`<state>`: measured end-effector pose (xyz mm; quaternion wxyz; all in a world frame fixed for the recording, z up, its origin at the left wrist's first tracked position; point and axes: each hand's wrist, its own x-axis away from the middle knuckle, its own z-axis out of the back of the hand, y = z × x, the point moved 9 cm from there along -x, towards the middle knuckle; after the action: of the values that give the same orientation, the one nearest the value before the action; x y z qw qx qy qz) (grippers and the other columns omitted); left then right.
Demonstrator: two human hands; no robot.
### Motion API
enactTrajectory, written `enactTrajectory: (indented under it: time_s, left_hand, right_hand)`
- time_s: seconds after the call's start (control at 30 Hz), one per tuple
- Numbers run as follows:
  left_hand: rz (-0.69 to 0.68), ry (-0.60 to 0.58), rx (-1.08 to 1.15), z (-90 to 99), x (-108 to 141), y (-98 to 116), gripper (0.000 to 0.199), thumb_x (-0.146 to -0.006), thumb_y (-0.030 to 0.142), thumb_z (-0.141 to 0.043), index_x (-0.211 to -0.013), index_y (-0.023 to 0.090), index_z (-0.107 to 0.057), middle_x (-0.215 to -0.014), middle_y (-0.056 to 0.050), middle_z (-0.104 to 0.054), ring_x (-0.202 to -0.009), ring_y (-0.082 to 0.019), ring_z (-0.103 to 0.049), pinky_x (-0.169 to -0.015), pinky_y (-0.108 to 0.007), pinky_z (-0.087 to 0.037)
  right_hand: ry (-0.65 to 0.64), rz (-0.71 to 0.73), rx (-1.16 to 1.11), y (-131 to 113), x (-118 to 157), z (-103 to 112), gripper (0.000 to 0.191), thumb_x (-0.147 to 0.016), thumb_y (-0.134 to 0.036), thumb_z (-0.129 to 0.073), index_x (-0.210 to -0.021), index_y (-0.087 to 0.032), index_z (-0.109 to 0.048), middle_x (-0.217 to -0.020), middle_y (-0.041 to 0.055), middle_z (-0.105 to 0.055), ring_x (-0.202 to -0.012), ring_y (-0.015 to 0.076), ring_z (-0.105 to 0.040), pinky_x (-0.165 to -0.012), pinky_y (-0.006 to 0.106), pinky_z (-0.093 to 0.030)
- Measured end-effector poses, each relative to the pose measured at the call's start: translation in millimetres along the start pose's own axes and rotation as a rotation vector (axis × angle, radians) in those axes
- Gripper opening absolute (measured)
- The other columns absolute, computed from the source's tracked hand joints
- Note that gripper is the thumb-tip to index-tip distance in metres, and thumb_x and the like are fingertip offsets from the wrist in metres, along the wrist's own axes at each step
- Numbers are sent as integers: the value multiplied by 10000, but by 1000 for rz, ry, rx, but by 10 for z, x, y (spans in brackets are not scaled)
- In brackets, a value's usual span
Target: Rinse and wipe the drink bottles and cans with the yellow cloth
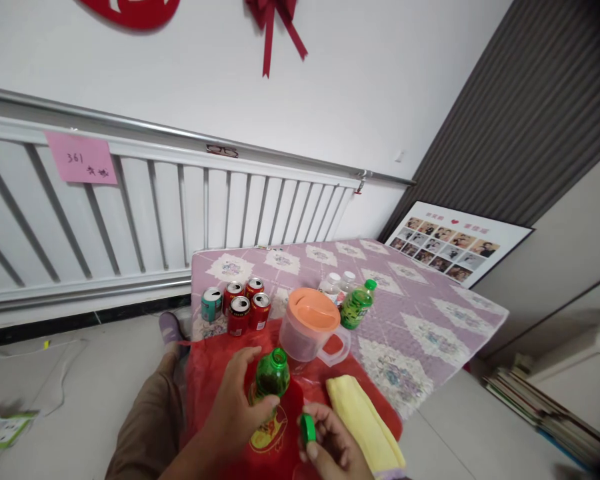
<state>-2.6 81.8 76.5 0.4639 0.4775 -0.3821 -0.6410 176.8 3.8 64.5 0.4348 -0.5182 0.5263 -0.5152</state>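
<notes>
My left hand (pixel 240 400) is wrapped round a green plastic bottle (pixel 273 373), which stands uncapped with its open mouth facing up. Between the fingers and thumb of my right hand (pixel 330 443) is a green bottle cap (pixel 308 428), a little to the right of the bottle. Just behind the bottle stands a clear plastic pitcher (pixel 297 340) with an orange lid (pixel 314 309) and a handle on its right. A folded yellow cloth (pixel 365 423) lies to the right of my right hand. Beneath these things is a red plastic sheet (pixel 210 380).
Several opened cans, including a red can (pixel 239 316) and a teal can (pixel 211 305), stand at the back left. Behind the pitcher are a capped green bottle (pixel 357 305) and two white-capped bottles (pixel 331 285). A patterned cloth (pixel 430 337) covers the table; a radiator (pixel 240 207) runs behind it.
</notes>
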Motion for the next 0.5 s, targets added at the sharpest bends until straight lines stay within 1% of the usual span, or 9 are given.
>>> enactTrajectory:
  time_s: [0.1, 0.17, 0.2, 0.3, 0.4, 0.5]
  left_hand:
    - [5, 6, 23, -98, -44, 12, 670, -623, 158, -656, -1258, 185, -444, -1315, -135, -512, -1261, -309, -473, -1079, -536, -344]
    - [7, 9, 18, -143, -64, 15, 690, -610, 151, -662, -1263, 178, -442, -1314, -141, -511, -1258, -316, -473, -1077, -544, -342]
    - [3, 12, 18, -158, -72, 19, 696, -605, 149, -664, -1264, 179, -442, -1313, -141, -511, -1257, -317, -473, -1075, -546, -344]
    - [-31, 32, 27, -183, -94, 37, 686, -609, 147, -662, -1259, 192, -448, -1306, -129, -511, -1242, -311, -481, -1059, -539, -365]
    - [-77, 55, 30, -192, -110, 62, 638, -623, 138, -647, -1232, 206, -466, -1270, -108, -528, -1208, -293, -502, -1042, -522, -384]
    - [-106, 50, 40, -215, -123, 79, 555, -638, 123, -628, -1170, 212, -493, -1187, -84, -564, -1136, -267, -543, -1005, -487, -424]
  right_hand:
    - [-20, 75, 176, -378, -147, 48, 405, -704, -455, -734, -1043, -262, -627, -880, 32, -619, -834, 197, -583, -796, 346, -471]
    - [-1, 98, 302, -658, -257, 49, 378, -729, -430, -702, -1052, -256, -613, -900, 31, -615, -856, 199, -576, -807, 342, -464]
    - [-17, 116, 369, -806, -309, 6, 364, -736, -425, -684, -1044, -244, -610, -891, 30, -611, -848, 199, -573, -792, 336, -463]
    - [-135, 204, 559, -1229, -435, -237, 303, -797, -372, -606, -1059, -220, -593, -902, 27, -607, -827, 182, -560, -782, 324, -450]
    - [-251, 240, 769, -1462, -525, -478, 165, -812, -269, -578, -965, -213, -606, -859, 10, -597, -795, 163, -547, -725, 284, -431]
    - [-342, 280, 926, -1544, -598, -650, 173, -796, -201, -586, -966, -204, -615, -893, 18, -599, -799, 157, -550, -721, 273, -426]
